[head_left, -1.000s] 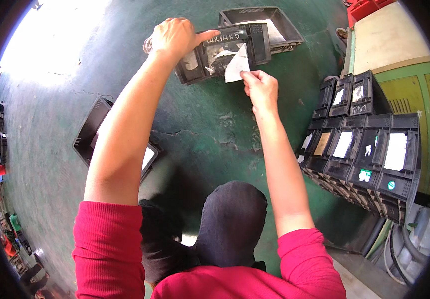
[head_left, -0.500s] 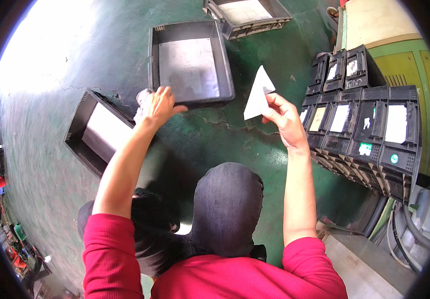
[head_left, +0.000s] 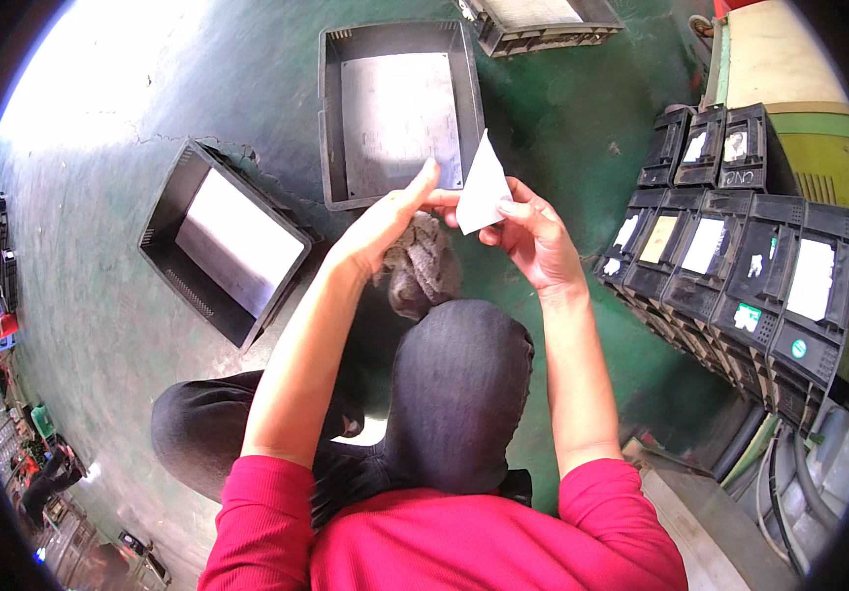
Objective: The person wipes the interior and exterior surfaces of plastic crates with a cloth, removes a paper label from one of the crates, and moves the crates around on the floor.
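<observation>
Leftmost, an angled dark tray (head_left: 173,207) is lying on the floor to the left of both hands. Next, the left hand (head_left: 383,227) is gripping a bunched grey rag (head_left: 423,271), which is hanging just below its palm, while its fingers are pointing right. Beyond both hands, a squarer dark tray (head_left: 400,37) is sitting open side up. Between the hands, the white paper (head_left: 484,192) is standing with its long axis running away from the body, narrow tip farthest; the right hand (head_left: 543,236) is the nearer, pinching its lower right edge. The left fingertips are meeting its left edge, though contact cannot be told. Right of the right hand, black crates (head_left: 730,281) are standing stacked.
</observation>
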The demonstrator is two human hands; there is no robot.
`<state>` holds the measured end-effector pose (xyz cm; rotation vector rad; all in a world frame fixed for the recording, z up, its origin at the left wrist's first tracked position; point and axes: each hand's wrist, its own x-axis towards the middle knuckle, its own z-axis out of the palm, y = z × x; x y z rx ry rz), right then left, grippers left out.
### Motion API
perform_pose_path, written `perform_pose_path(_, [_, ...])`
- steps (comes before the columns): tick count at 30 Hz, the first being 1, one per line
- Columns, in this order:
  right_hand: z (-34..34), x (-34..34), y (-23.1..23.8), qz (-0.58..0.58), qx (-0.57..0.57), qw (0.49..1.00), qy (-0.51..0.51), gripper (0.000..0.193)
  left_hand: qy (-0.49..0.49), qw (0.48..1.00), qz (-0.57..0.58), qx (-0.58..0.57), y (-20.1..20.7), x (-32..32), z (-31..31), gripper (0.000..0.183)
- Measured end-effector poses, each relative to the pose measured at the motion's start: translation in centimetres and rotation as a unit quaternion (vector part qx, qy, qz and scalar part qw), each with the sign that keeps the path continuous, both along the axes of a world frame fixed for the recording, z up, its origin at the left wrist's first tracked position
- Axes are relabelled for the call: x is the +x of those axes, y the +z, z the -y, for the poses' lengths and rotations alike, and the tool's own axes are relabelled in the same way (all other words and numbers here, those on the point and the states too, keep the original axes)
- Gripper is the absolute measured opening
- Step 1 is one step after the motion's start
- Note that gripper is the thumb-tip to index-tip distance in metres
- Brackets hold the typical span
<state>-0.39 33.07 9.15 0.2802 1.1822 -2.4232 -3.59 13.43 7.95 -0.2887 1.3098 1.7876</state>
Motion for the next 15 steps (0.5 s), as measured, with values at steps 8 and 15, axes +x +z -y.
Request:
perform_pose_path(8, [-0.8, 1.5, -0.9, 0.057, 0.076, 0.995, -0.019, 0.018, 0.201, 0.944, 0.170, 0.197, -0.6, 1.0, -1.2, 0.035])
perform_pose_path(15, [-0.4, 2.6, -1.2, -0.017, 0.215, 0.975, -0.056, 0.038, 0.181, 0.974, 0.078, 0.113, -0.4, 0.9, -2.2, 0.029])
